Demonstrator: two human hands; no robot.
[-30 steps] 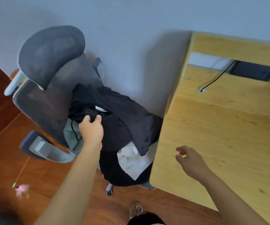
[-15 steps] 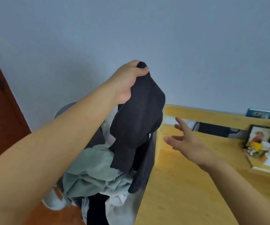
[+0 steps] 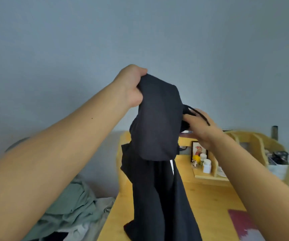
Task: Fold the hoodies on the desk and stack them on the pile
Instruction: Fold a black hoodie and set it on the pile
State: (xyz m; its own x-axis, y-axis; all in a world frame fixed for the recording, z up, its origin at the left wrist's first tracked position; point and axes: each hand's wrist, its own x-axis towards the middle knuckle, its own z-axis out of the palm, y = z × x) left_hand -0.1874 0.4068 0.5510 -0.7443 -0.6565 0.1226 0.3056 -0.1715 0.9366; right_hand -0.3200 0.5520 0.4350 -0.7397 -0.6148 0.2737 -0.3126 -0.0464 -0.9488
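Note:
A black hoodie (image 3: 157, 136) hangs in the air in front of me, above the left edge of the wooden desk (image 3: 208, 202). My left hand (image 3: 131, 86) grips its top, fingers closed on the cloth. My right hand (image 3: 201, 129) holds the hoodie's right side near the hood, with a black drawstring looped over its fingers. The hoodie's lower part drops out of view at the bottom. Left of the desk lies a heap of clothes with a pale green garment (image 3: 70, 206) on top.
A wooden desk organiser (image 3: 255, 145) stands at the back right with a small framed picture (image 3: 199, 150), white bottles (image 3: 206, 165) and a yellow figure. A dark red and grey item (image 3: 244, 225) lies on the desk at the right. A grey wall is behind.
My left hand lifted the black hoodie off the chair and carried it right, over the desk edge. My right hand rose from the desk and took hold of the hoodie's side.

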